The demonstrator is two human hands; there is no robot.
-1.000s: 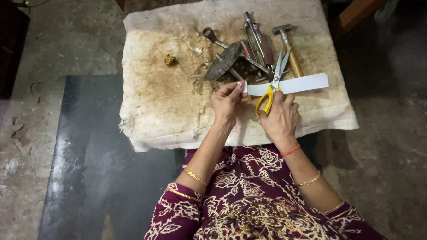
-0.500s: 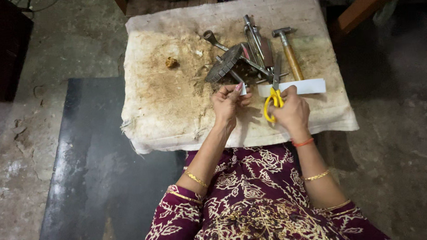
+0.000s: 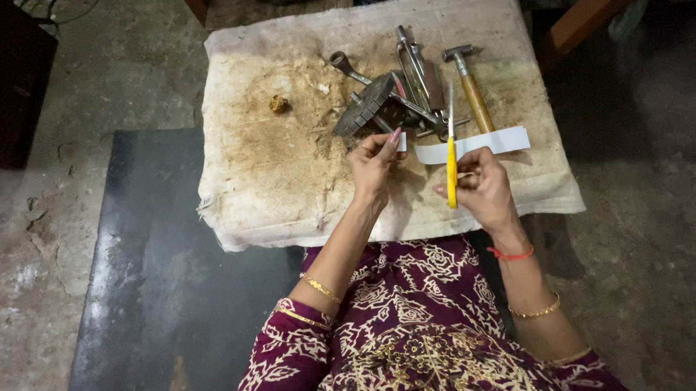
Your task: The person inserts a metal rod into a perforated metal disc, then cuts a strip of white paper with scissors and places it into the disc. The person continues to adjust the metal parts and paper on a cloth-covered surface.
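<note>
Looking down at a worktop (image 3: 285,190) covered in a dirty, stained cloth, with the person sitting right up against its near edge. Right hand (image 3: 482,188) is closed around the yellow handles of a pair of scissors (image 3: 450,153), blades pointing away from the body and seen nearly edge-on (so I can't tell if the blades are open or shut). The blades cross a long white paper strip (image 3: 479,144), which runs out to the right over the cloth. Left hand (image 3: 375,164) is pinching the strip's left end between thumb and fingertips, just a small white bit showing past the fingers. The 2 hands sit close together, near the middle of the worktop toward its near side. Just behind them is a pile of metal tools (image 3: 395,107), including a dark ridged block and a wrench, and a hammer (image 3: 470,88) with a wooden handle lying just right of the pile, its handle reaching down to the strip. Off to the left, well apart from everything, sits a small yellowish lump (image 3: 279,104).
</note>
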